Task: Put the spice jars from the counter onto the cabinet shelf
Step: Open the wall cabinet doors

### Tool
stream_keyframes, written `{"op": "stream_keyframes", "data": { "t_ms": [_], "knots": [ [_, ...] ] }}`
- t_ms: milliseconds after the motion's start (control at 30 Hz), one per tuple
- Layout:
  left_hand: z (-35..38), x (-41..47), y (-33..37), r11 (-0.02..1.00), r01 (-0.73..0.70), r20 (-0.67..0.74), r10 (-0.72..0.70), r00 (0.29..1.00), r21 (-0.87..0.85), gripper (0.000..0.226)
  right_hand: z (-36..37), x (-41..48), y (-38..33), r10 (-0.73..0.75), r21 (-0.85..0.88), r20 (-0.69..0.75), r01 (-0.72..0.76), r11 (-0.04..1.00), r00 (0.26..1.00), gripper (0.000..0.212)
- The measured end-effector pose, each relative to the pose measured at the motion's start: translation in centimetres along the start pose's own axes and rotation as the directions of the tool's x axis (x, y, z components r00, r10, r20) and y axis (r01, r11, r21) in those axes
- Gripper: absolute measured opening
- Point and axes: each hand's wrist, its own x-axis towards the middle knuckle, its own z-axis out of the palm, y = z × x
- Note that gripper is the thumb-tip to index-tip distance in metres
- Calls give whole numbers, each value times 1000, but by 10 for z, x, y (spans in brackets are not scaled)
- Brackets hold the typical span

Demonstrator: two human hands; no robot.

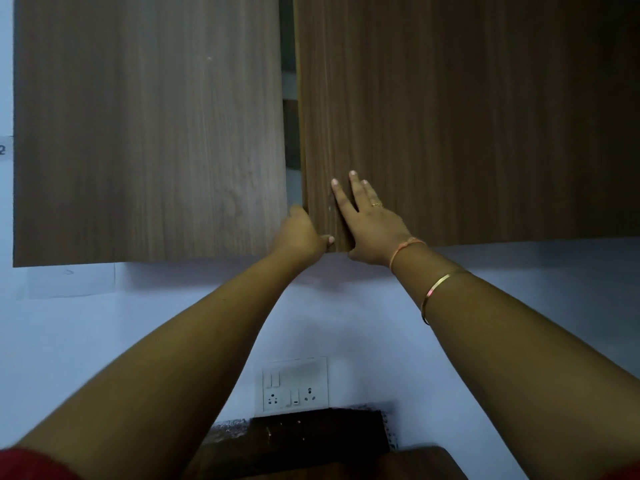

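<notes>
A wooden wall cabinet fills the upper view, with a left door (149, 133) and a right door (467, 116). The right door stands slightly ajar, leaving a narrow dark gap (290, 98) where a strip of shelf shows. My left hand (301, 233) curls around the lower left edge of the right door, fingers hidden behind it. My right hand (370, 220) lies flat on the front of that door, fingers spread. No spice jars are in view.
A white switch and socket plate (294, 384) sits on the pale wall below the cabinet. A dark counter surface (301, 434) shows at the bottom, between my forearms. A paper label (5, 148) is stuck to the wall at the far left.
</notes>
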Motion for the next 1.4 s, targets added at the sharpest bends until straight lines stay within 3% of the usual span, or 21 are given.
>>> {"op": "stream_keyframes", "data": {
  "t_ms": [233,367,433,500,600,700,833,933,1067,1200,1400],
  "knots": [
    [-6,-39,38,997,-36,30,34,999,62,59,-42,-39,-2,153,121,72,-160,980,986,109],
    [-4,-64,63,987,-57,-4,58,998,147,53,-70,-58,7,248,198,114,-266,943,962,96],
    [-1,-74,76,979,-60,-16,64,998,193,50,-84,-64,12,332,431,133,-356,829,934,82],
    [1,-84,88,971,-74,-10,79,997,228,48,-101,-69,12,420,655,123,-392,646,899,64],
    [4,-97,105,967,-93,-6,98,995,237,46,-123,-74,8,527,758,154,-442,480,836,50],
    [12,-112,126,965,-115,-22,123,992,237,42,-143,-78,10,558,796,181,-454,400,810,51],
    [30,-130,154,944,-155,-41,175,984,293,42,-164,-89,25,574,789,128,-434,435,809,78],
    [40,-140,170,929,-190,-59,219,974,316,45,-171,-99,37,546,714,81,-431,552,834,84],
    [57,-157,195,908,-280,-25,303,953,313,45,-185,-114,65,567,657,0,-427,621,824,42],
    [77,-173,221,889,-336,9,350,937,311,52,-204,-135,95,540,661,14,-413,627,842,18],
    [103,-191,261,806,-423,109,418,902,415,63,-222,-162,135,567,687,-9,-407,601,823,8]
  ]
}}
